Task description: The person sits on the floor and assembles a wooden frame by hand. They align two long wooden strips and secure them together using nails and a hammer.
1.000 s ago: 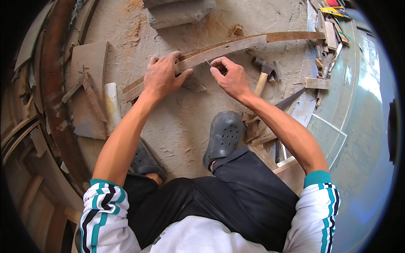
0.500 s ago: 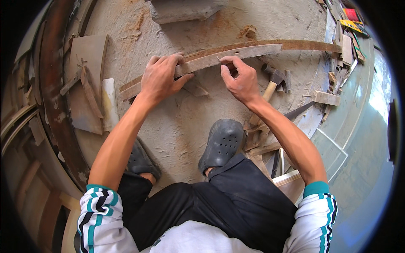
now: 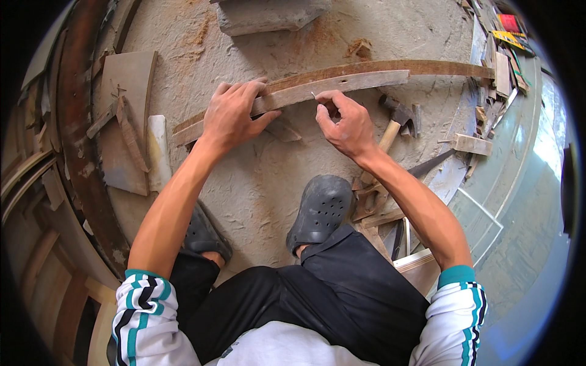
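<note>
My left hand (image 3: 231, 119) is wrapped around a pale wooden strip (image 3: 339, 83) and presses it against a longer brown wooden strip (image 3: 448, 67) lying behind it. The pale strip has a small dark hole near its right part. My right hand (image 3: 347, 124) is closed in a pinch on a thin nail (image 3: 314, 95), whose end sticks out beside the near edge of the pale strip. Just right of that hand lies a hammer (image 3: 395, 119) with a dark head and a wooden handle, partly covered by my forearm.
A handsaw (image 3: 432, 163) lies partly under my right forearm. Wood offcuts (image 3: 473, 144) and a glass-like sheet (image 3: 519, 201) are at the right. On the left stands a board (image 3: 131, 73) with nailed sticks (image 3: 129, 131). A grey block (image 3: 271, 15) sits at the far side.
My right hand has shifted slightly left and nearer to me with the nail, whose tip now tilts differently. My left hand stays on the strips.
</note>
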`<state>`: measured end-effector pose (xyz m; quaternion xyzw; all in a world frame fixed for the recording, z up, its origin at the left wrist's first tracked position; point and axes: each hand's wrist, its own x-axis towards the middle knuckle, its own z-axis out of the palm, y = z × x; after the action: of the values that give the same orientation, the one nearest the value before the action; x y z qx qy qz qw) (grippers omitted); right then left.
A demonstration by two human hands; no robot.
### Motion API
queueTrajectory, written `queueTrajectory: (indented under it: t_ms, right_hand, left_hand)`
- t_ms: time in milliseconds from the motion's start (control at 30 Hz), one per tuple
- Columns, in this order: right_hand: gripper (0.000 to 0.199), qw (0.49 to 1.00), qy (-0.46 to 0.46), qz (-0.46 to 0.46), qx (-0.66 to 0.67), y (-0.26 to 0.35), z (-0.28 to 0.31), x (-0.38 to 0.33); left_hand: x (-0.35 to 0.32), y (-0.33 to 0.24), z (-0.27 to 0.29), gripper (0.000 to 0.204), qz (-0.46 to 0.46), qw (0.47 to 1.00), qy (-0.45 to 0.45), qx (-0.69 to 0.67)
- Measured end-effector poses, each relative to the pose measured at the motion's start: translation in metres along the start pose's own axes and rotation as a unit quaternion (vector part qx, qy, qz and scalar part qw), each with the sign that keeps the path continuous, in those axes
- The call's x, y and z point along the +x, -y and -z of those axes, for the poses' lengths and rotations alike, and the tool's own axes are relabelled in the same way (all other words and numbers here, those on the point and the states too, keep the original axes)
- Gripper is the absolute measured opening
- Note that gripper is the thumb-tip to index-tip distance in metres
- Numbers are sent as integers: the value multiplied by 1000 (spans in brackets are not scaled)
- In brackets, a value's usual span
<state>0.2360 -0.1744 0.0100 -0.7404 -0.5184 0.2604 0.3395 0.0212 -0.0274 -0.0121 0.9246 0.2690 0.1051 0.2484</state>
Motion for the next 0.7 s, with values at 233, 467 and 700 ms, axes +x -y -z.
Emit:
queueTrajectory:
  t_ms: [233, 467, 700]
  right_hand:
    - [13, 992, -39, 117, -28, 5, 5, 31]
    - [14, 998, 30, 51, -26, 8, 10, 36]
    - [17, 991, 21, 124, -47, 3, 7, 27]
  left_hand:
    - [0, 0, 2, 47, -9, 1000, -7, -4]
    - [-1, 1, 3, 43, -15, 1000, -1, -18]
    - [0, 1, 2, 43, -7, 999, -5, -31]
